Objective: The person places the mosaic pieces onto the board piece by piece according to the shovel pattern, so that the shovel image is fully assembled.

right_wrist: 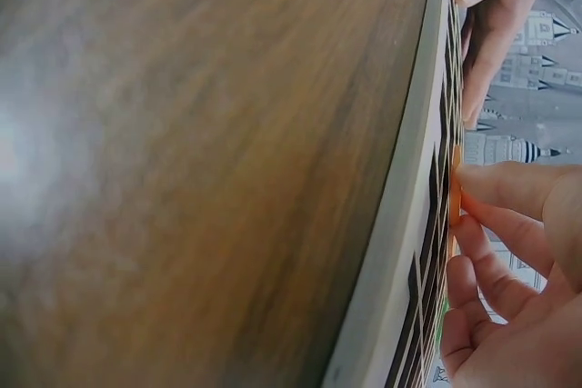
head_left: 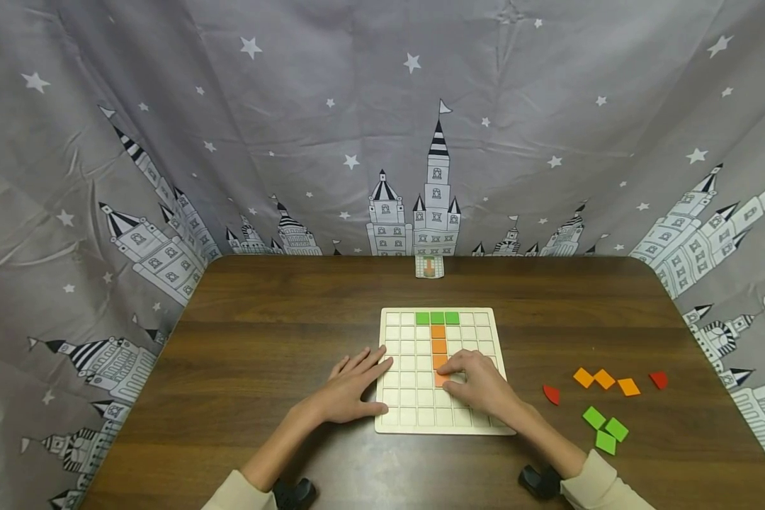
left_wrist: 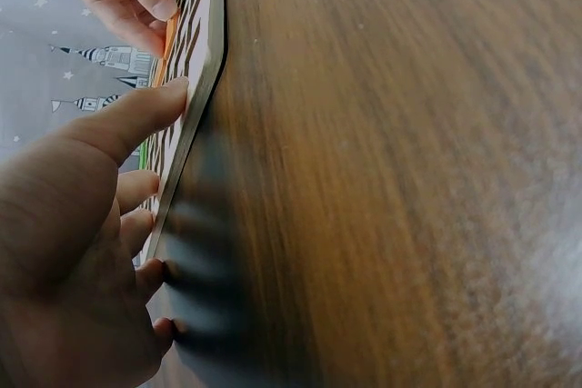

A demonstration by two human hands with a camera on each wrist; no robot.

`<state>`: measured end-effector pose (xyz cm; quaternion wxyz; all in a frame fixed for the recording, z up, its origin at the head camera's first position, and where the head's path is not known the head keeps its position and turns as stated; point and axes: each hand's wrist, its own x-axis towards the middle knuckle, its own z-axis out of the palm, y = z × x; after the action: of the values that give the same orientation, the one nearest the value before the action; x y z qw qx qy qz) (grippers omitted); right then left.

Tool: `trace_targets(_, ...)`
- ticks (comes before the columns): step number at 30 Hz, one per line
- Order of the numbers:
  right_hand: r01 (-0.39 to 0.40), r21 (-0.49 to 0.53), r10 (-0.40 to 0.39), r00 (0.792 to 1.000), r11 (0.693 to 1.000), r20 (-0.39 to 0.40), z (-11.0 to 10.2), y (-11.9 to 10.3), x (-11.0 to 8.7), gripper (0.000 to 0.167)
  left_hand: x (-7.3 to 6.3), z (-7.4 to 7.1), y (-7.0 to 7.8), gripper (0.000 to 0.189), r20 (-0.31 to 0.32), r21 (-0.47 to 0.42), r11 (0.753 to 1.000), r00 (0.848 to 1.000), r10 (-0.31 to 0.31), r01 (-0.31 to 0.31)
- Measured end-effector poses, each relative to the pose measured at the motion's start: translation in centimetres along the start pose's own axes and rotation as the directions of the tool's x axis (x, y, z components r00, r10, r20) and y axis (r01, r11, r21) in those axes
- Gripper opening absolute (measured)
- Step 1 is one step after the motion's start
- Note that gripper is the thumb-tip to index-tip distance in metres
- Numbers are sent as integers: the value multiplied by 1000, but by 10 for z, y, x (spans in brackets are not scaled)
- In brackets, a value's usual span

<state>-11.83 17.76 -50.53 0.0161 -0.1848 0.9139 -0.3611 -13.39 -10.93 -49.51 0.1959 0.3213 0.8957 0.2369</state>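
Note:
A pale wooden grid board [head_left: 401, 418] lies on the table in the head view. Green square tiles [head_left: 437, 318] sit in its top row, and orange tiles [head_left: 438, 346] run down the column below the middle one. With thumb and forefinger my right hand [head_left: 481, 382] pinches the lowest orange square tile [head_left: 442, 380], seen edge-on in the right wrist view [right_wrist: 456, 190]. Whether it lies fully in its cell cannot be told. My left hand [head_left: 347, 393] touches the board's left edge, fingers spread and extended.
Right of the board lie loose orange tiles [head_left: 604, 379], green tiles [head_left: 605, 443] and two red rounded pieces, one near [head_left: 551, 394] and one farther right [head_left: 659, 380]. A small picture card [head_left: 429, 267] stands at the table's back edge, before a grey curtain [head_left: 331, 142].

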Motion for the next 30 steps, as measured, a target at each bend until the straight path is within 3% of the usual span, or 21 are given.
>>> trace_targets(5,-32,-14,32,999,999,16,0,-1,-1,21,-1,0,1,79,0,-3,1000,1000,0,0)
trace_targets(12,2,-11,-2,1000,1000,1,0,0,0,19,0,1,0,79,-3,8,1000,1000,-6,6)
trace_targets(30,-45,3,45,999,999,24,-1,-1,4,20,0,0,0,79,-3,20,1000,1000,-9,9)
